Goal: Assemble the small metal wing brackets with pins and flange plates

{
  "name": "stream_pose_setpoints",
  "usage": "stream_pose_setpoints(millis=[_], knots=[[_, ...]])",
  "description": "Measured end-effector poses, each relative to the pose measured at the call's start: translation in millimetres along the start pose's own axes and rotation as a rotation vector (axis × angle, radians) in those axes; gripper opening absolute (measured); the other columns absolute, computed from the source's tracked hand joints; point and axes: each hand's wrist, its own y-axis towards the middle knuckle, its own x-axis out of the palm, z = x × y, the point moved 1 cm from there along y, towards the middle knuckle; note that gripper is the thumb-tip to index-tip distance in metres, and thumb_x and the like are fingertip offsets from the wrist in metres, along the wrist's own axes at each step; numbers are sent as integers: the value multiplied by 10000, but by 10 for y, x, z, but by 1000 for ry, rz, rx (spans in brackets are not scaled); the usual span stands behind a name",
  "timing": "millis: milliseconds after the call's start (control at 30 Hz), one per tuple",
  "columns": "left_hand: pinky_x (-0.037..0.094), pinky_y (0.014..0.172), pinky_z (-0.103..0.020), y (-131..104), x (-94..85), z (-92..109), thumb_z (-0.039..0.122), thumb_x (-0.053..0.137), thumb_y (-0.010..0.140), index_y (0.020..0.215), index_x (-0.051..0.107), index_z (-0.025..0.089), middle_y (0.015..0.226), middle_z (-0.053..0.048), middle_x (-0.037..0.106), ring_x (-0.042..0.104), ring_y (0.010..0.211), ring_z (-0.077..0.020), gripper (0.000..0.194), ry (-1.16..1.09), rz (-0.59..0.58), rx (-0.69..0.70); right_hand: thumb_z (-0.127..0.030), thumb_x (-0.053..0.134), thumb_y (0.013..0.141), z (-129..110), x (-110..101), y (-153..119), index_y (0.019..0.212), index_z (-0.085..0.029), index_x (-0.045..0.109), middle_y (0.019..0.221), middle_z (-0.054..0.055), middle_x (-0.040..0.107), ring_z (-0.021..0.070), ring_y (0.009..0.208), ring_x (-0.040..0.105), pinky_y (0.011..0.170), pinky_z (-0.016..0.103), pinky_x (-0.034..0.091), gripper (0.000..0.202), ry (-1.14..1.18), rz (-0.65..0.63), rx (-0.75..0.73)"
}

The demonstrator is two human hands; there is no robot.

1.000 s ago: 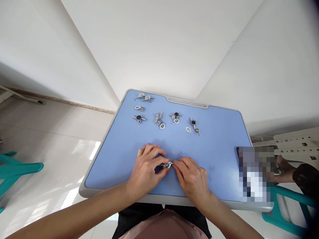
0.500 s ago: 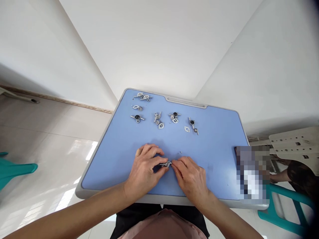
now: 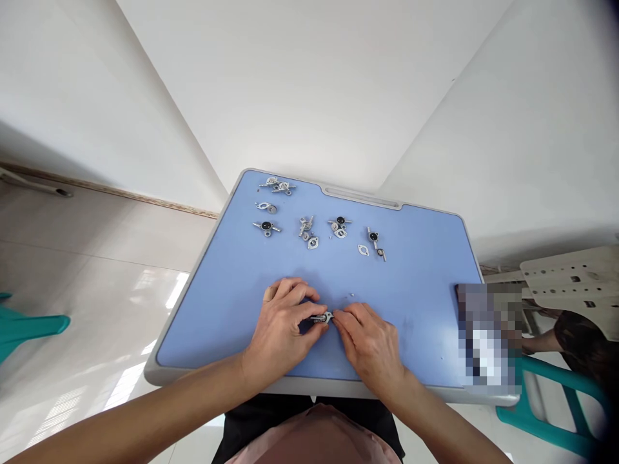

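Near the front edge of the blue table (image 3: 217, 309), a small metal valve (image 3: 323, 318) is held between both hands. My left hand (image 3: 283, 325) is closed on it, with thumb and forefinger pinching its left part from either side. My right hand (image 3: 370, 338) pinches its right end between the fingertips, which hide that end. A tiny metal screw or similar bit (image 3: 352, 294) lies just beyond my right fingers.
Farther back lie several valve bodies, one with a black disc (image 3: 266, 226), flat oval plates (image 3: 363, 250) and a small lever (image 3: 382, 254). A blurred-out object (image 3: 488, 338) is at the right edge. Beside the table stands a green stool (image 3: 551, 406); another person's leg (image 3: 539, 343) shows there.
Both hands keep their hold on the valve in nearly the same place. The valve looks slightly turned, showing more of its flat face. The view has shifted a little.
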Motion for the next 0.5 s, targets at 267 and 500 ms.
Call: stream_pose_setpoints(millis=[267,500], knots=[[396,891,-431,0,-7,12,155,737,762,871,731,266,980,-14,678,557,1021,-234,155,8,7,-14,-152,463,971,0,-15,5,863,-199,667,730,15,620,133,683,564,544,269,355,236,-4,4,-10],[405,895,-444,-6,-7,-6,160,747,759,907,742,285,1050,-22,662,535,1061,-250,194,33,-42,-36,-160,466,967,9,-2,-10,891,-197,666,720,10,608,133,664,556,518,272,351,217,-3,11,-18]])
